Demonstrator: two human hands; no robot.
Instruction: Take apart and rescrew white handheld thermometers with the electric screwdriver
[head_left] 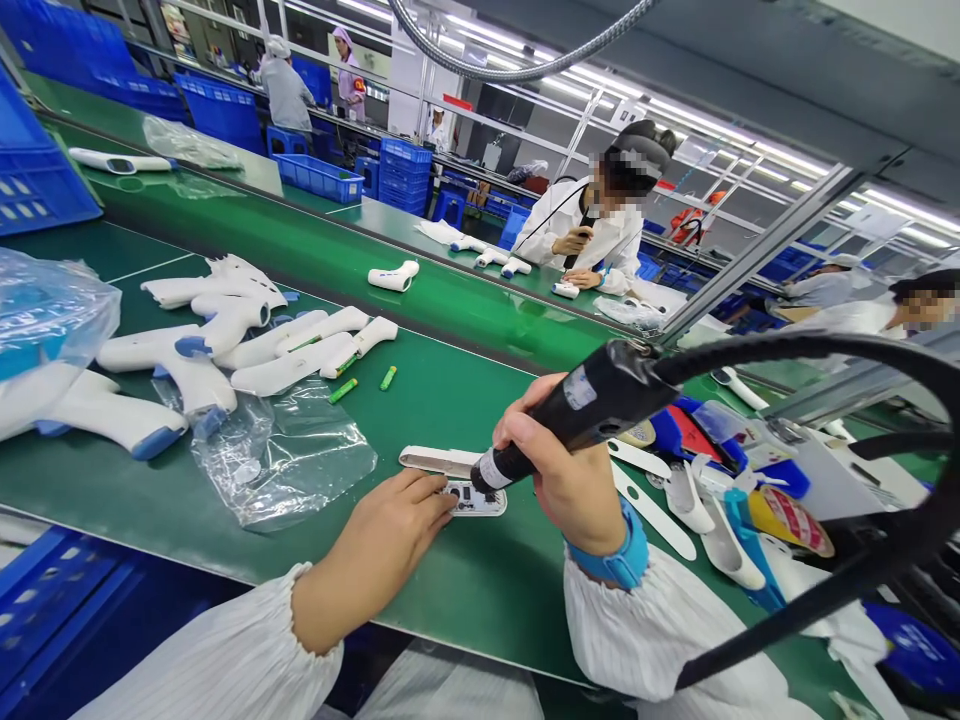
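Our right hand [574,490], a blue band [619,555] at its wrist, is clamped around a black cylindrical corded tool [577,405], its nose down at a white elongated plastic half-housing with a circuit board inside [484,500]. That half-housing lies in front of us on the green flat counter [442,570]. Our left hand [386,535] has its fingertips together on the left end of the half-housing; its thumb is hidden, so we cannot tell whether it pinches. Just beyond lies a long hollow white plastic shell [435,460]. Right of us are more loose white plastic shell parts [660,515]; to our left, a crumpled clear plastic bag [315,455], two small green batteries [388,377] and a heap of white-and-blue pistol-shaped plastic devices [169,375]. Farther off, a glossy green conveyor belt [300,255] carries one white pistol-shaped device [391,277], and across it a white-coated co-worker [622,235] bends over.
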